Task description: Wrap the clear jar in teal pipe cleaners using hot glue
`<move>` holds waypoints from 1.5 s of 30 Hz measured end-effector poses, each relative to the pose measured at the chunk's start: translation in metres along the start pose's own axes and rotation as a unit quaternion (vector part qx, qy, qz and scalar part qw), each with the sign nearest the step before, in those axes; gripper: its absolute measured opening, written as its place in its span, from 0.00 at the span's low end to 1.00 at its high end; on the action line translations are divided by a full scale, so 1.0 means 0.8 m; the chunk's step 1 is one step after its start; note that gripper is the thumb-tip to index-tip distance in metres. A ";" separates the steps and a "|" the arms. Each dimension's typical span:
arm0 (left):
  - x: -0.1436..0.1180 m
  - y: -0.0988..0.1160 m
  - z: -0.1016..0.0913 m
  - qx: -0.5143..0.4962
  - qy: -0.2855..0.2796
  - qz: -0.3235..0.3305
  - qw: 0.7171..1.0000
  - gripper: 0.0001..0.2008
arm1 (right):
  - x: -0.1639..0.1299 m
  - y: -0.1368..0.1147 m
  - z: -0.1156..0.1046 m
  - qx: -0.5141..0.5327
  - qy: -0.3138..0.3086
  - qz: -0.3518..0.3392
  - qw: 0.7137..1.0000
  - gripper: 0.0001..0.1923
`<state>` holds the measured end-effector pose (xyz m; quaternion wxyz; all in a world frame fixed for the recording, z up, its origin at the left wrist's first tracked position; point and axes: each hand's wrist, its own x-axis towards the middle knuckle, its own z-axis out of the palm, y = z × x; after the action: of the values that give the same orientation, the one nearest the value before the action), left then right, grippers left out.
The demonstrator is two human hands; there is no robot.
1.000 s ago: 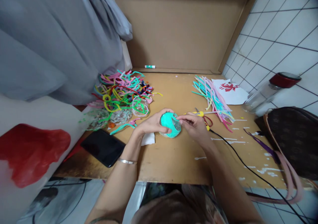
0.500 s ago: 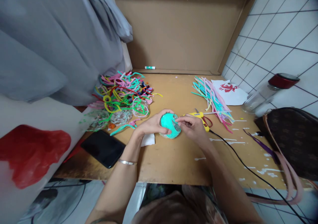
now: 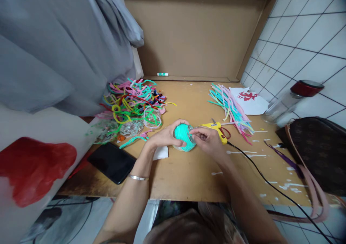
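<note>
Cupped in my left hand (image 3: 173,134) is a round ball (image 3: 181,136) covered in bands of turquoise fuzzy strand, with a clear, shiny patch on its right side. The thumb presses the front and the fingers wrap over the top. At that clear patch, the fingertips of my right hand (image 3: 207,139) are pinched together; whatever lies between them is too small to make out. Just behind the right hand, a yellow glue gun (image 3: 212,125) rests on the table with a glue stick in its back. A piece of white paper (image 3: 161,152) lies beneath my left wrist.
Left of my hands are a tangled heap of colourful pipe cleaners (image 3: 132,100), clear plastic pieces (image 3: 131,127) and a black phone (image 3: 111,163). On the right lie straight pipe cleaners (image 3: 229,103), a glass bottle (image 3: 283,105), a brown bag (image 3: 316,150) and a black cord (image 3: 259,172).
My right fingertips have shifted slightly left along the ball's clear patch, and the hand has turned a little. The left hand keeps its hold on the ball.
</note>
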<state>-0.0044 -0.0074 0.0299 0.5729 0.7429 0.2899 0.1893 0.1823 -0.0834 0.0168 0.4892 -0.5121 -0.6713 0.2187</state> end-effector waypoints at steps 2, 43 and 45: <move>0.000 0.000 0.000 0.000 -0.001 0.003 1.000 0.34 | 0.000 0.000 0.001 0.002 0.000 0.000 1.000 0.09; -0.007 -0.001 -0.001 0.140 0.064 0.103 0.983 0.25 | 0.000 0.009 0.004 0.018 0.017 0.042 0.999 0.10; -0.007 -0.002 -0.001 0.140 0.062 0.104 0.983 0.25 | 0.000 0.008 0.004 0.020 0.019 0.044 0.999 0.10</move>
<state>-0.0094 -0.0102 0.0290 0.4215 0.8288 0.2690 0.2511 0.1826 -0.0803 0.0106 0.5024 -0.5349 -0.6342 0.2433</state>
